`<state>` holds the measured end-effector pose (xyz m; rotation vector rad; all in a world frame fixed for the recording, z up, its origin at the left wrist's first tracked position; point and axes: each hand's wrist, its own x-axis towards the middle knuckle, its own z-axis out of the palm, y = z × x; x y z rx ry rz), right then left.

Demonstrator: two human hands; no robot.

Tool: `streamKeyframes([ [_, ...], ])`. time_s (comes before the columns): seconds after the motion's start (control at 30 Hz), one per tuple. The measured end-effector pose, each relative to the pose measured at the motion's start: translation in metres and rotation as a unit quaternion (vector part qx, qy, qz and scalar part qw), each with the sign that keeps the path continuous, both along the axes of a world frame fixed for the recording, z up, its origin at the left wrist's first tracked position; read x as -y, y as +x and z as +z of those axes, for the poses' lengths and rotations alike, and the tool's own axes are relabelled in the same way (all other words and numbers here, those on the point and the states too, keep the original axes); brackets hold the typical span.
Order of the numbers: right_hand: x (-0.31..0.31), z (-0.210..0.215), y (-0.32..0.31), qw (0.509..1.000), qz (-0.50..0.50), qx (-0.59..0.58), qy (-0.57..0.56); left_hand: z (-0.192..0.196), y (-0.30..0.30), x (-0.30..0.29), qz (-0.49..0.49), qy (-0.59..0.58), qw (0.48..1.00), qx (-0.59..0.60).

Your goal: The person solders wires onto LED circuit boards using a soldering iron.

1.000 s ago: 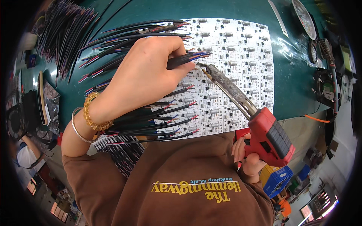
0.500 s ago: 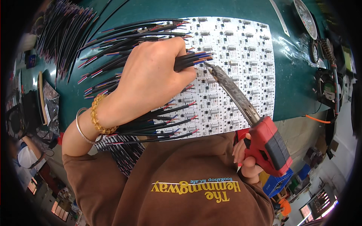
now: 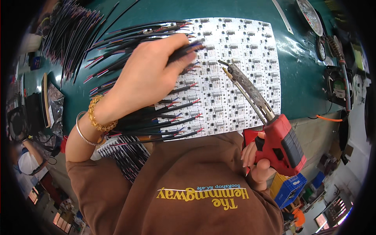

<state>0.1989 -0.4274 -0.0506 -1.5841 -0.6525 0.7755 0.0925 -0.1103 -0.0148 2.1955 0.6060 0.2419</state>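
One left hand: pinches wires, maybe so tips show.
Right hand: wraps red iron, maybe to aim.

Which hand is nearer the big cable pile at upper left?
Left. The left hand is apart from the cable pile, to its right; the right hand is much farther, toward the lower right.

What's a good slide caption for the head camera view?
Left hand gripping black cables over a white circuit-board sheet, right hand holding a red soldering gun.
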Motion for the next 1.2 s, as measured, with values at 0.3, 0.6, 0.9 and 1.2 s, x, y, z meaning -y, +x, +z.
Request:
streamKeyframes([
  [0.3,0.003,0.024,-0.012,0.999,-0.043,-0.029,-0.015,0.049,-0.020,0.005,-0.002,0.004,1.000,0.015],
  [0.6,0.001,0.017,-0.011,0.994,0.053,-0.096,-0.006,0.006,-0.007,0.012,-0.008,-0.002,0.999,-0.032],
  [0.9,0.014,0.011,0.000,0.990,0.073,-0.118,-0.004,0.005,-0.001,0.015,-0.006,0.036,0.999,-0.041],
  [1.2,0.030,0.007,-0.006,0.972,-0.003,-0.065,-0.225,0.005,-0.001,0.016,-0.004,0.053,0.998,-0.040],
])
